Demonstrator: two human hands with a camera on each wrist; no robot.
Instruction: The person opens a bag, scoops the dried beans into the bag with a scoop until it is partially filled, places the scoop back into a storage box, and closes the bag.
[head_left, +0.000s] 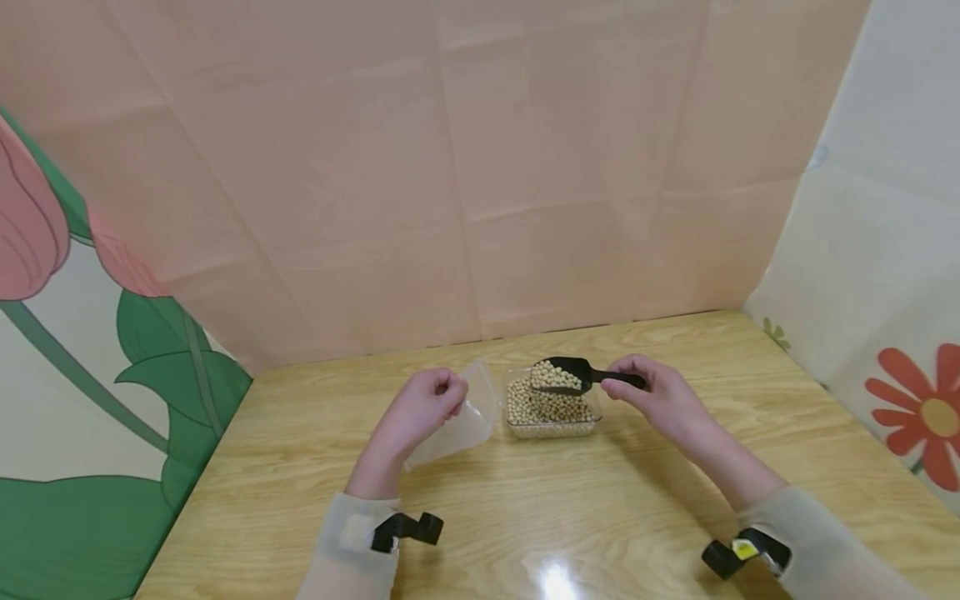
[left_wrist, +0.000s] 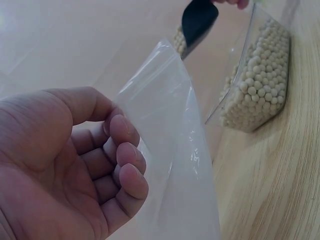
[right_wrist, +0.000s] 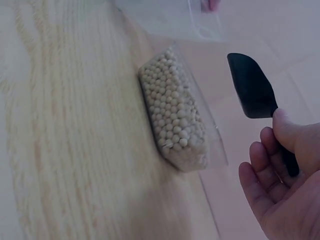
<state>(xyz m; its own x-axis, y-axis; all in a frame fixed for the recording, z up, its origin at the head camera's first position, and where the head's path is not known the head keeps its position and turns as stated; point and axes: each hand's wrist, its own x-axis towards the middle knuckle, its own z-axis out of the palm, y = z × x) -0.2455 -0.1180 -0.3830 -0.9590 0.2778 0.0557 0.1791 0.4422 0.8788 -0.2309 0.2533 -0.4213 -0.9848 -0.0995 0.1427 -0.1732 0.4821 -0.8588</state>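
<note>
My right hand [head_left: 651, 393] grips the handle of a black scoop [head_left: 574, 370], and round pale beans [head_left: 553, 377] fill the scoop's bowl. Below it stands a clear rectangular container [head_left: 551, 430] with many more of these beans inside. To the left, my left hand [head_left: 429, 403] pinches a translucent plastic bag [head_left: 465, 429] by its upper edge between thumb and curled fingers. In the left wrist view the bag [left_wrist: 172, 150] hangs beside the container [left_wrist: 257, 80]. The right wrist view shows the scoop [right_wrist: 251, 87] apart from the container, above its rim.
A light wood-grain table [head_left: 480, 533] carries everything. Behind it rises a pinkish sheet [head_left: 480, 183]. Flower-patterned panels [head_left: 892, 275] stand at the sides. Each forearm wears a band with a black camera mount [head_left: 408, 528].
</note>
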